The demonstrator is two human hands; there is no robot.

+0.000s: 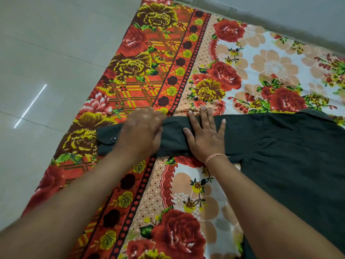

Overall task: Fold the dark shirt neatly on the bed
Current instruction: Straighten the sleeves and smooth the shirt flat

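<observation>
The dark shirt (291, 161) lies flat on the flowered bedsheet (186, 193), its body at the right and one sleeve stretched out to the left. The sleeve's cuff (107, 141) with a small button reaches the sheet's left border. My right hand (205, 135) presses flat on the sleeve with fingers spread, a thin thread band at the wrist. My left hand (141, 131) lies on the sleeve closer to the cuff and is blurred, fingers extended over the cloth.
The bedsheet has red and yellow roses and a plaid border. Pale floor tiles (46, 62) lie beyond the bed's left edge, and a light wall strip (280, 10) runs along the top right. The shirt's lower part runs out of view at the right.
</observation>
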